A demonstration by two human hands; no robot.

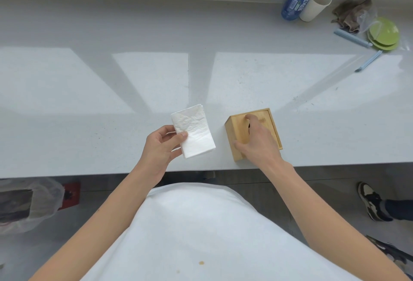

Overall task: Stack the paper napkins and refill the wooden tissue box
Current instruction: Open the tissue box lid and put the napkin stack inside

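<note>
Head view: left hand (159, 148) pinches napkin stack (195, 128) at its 9 o'clock edge, right hand (257, 141) grips wooden tissue box (232, 134) at the stack's 3 o'clock; probably best to clear the top panel (269, 119) fully, then feed the stack in square.

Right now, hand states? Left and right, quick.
Left hand: holds the napkin stack, thumb pinching on top.
Right hand: grips the wooden tissue box, fingers curled over its top, thumb on its side.
</note>
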